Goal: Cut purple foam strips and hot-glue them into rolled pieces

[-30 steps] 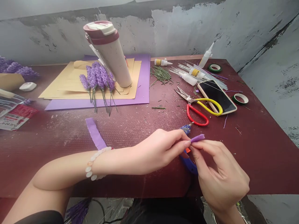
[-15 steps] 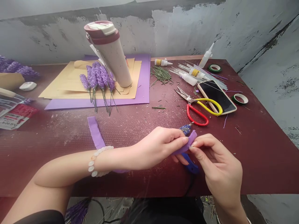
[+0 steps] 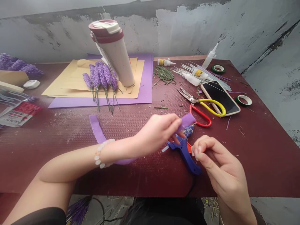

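My left hand (image 3: 161,129) is closed on a long strip of purple crepe paper or fabric (image 3: 187,121), whose short end sticks out past the fingertips. The strip's other end (image 3: 96,128) runs under my left forearm and lies on the table. Just below my left fingers rests a blue glue gun (image 3: 188,157) with an orange trigger and a glue stick showing at its back. My right hand (image 3: 217,165) is apart from the strip, to the right of the glue gun. Its thumb and fingers are pinched together; what they hold, if anything, is too small to tell.
Red-and-yellow-handled scissors (image 3: 199,107) lie against a phone (image 3: 220,97). Behind are glue bottles (image 3: 209,56), wires (image 3: 187,70), cut green stems (image 3: 164,75) and green tape rolls (image 3: 243,100). A tumbler (image 3: 117,56) and purple flowers (image 3: 100,75) stand or lie on paper sheets (image 3: 63,89).
My left hand has moved up and away with the strip. My right fingers have let go of the strip's end and drawn apart from it, uncovering more of the glue gun.
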A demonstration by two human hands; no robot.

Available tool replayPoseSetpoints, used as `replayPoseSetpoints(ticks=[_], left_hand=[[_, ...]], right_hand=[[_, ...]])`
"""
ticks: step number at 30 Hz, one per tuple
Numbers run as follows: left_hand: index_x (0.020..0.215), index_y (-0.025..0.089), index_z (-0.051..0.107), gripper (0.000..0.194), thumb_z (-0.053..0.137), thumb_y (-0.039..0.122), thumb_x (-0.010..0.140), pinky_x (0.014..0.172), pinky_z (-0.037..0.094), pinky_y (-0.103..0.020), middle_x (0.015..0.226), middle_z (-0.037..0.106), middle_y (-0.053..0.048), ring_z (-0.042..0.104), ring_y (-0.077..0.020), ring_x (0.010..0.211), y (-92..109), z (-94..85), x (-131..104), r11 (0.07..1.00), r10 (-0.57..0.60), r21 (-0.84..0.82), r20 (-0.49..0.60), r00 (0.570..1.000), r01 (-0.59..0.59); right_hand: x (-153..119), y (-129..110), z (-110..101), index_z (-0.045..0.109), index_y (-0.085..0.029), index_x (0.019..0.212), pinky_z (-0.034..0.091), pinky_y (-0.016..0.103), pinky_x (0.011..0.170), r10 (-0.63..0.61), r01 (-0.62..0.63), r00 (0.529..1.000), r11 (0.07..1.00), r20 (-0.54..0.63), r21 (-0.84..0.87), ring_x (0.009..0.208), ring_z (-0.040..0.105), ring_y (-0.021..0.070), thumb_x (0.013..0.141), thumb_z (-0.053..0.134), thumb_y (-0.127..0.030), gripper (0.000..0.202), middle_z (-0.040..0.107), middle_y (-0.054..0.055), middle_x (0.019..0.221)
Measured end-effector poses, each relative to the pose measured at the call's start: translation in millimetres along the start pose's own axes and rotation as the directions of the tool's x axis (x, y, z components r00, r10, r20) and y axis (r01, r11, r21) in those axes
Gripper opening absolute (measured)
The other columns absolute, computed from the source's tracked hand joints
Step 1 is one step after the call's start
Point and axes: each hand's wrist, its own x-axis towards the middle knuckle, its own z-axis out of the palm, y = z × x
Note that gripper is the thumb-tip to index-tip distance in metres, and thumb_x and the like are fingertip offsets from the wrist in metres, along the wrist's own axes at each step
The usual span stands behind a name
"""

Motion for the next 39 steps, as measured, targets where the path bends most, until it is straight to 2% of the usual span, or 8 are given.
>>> replayPoseSetpoints(ticks=[5,11,15,19,27,32,35,39], left_hand=[[0.080,0.017,0.051,0.029,0.045,0.030,0.105,0.057,0.055,-0.021,0.086,0.079,-0.007,0.072,-0.0107,0.060,-1,-5.1,6,0.967,-0.059,-0.242,0.103,0.993,0.083],[0.083,0.014,0.060,0.031,0.047,0.032,0.105,0.055,0.050,-0.019,0.076,0.074,-0.003,0.064,-0.0078,0.057,5,-0.4,2,0.958,-0.030,-0.271,0.216,0.976,0.089],[0.086,0.012,0.068,0.032,0.051,0.034,0.103,0.059,0.050,-0.020,0.077,0.074,-0.004,0.065,-0.0098,0.063,17,13.0,-2,0.990,-0.014,-0.138,0.138,0.990,0.033],[0.079,0.013,0.068,0.030,0.055,0.029,0.099,0.064,0.048,-0.020,0.073,0.072,-0.002,0.064,-0.0100,0.067,29,35.1,-14,0.991,0.081,0.107,-0.024,0.996,-0.078],[0.080,0.013,0.067,0.031,0.054,0.033,0.099,0.071,0.055,-0.024,0.079,0.073,-0.004,0.069,-0.0141,0.076,32,67.6,-48,0.992,0.125,0.004,-0.142,0.982,-0.126],[0.075,0.014,0.065,0.031,0.053,0.027,0.100,0.061,0.047,-0.020,0.069,0.069,0.000,0.061,-0.0098,0.064,26,82.2,-57,0.957,0.273,0.168,-0.249,0.929,-0.236],[0.072,0.015,0.062,0.030,0.055,0.020,0.100,0.056,0.041,-0.019,0.063,0.064,0.003,0.055,-0.0076,0.057,20,84.5,-60,0.885,0.393,0.362,-0.246,0.886,-0.292],[0.076,0.016,0.062,0.028,0.052,0.017,0.102,0.059,0.043,-0.017,0.065,0.066,0.004,0.059,-0.0070,0.058,10,83.9,-61,0.819,0.466,0.440,-0.135,0.875,-0.368]], right_hand=[[0,-2,-24,0.060,-0.024,0.084,0.047,0.031,0.058,-0.096,0.109,0.973,0.992,-0.208,0.057,0.065,0.050,0.0166,0.094,0.068,-0.034,0.016,0.050,0.000,0.073],[0,-6,-70,0.059,-0.027,0.068,0.025,0.038,0.052,-0.226,0.157,0.834,0.972,-0.503,-0.176,0.054,0.036,0.0164,0.091,0.069,-0.033,0.026,0.037,-0.002,0.061],[-9,0,-63,0.057,-0.025,0.067,0.029,0.036,0.051,-0.394,0.110,0.860,0.764,-0.325,-0.635,0.050,0.044,0.0142,0.101,0.054,-0.035,0.035,0.050,-0.001,0.057],[-9,5,-27,0.056,-0.025,0.087,0.040,0.029,0.055,-0.603,0.407,0.796,0.470,0.052,-0.783,0.058,0.058,0.0146,0.101,0.055,-0.024,0.014,0.064,-0.001,0.072],[-14,-2,-17,0.053,-0.024,0.106,0.048,0.027,0.066,-0.732,0.547,0.672,0.394,0.107,-0.739,0.073,0.065,0.0160,0.103,0.054,-0.015,0.009,0.065,0.001,0.085],[-21,-3,-19,0.054,-0.021,0.104,0.047,0.026,0.065,-0.806,0.581,0.571,0.261,0.158,-0.771,0.070,0.062,0.0151,0.104,0.051,-0.013,0.008,0.064,0.002,0.082],[-26,-4,-20,0.053,-0.023,0.099,0.046,0.026,0.064,-0.749,0.589,0.644,0.360,0.152,-0.723,0.067,0.060,0.0148,0.103,0.050,-0.013,0.011,0.062,0.000,0.080],[-37,-4,-26,0.052,-0.025,0.088,0.045,0.025,0.058,-0.416,0.432,0.900,0.802,0.133,-0.412,0.062,0.055,0.0128,0.101,0.051,-0.019,0.015,0.056,-0.004,0.074]])
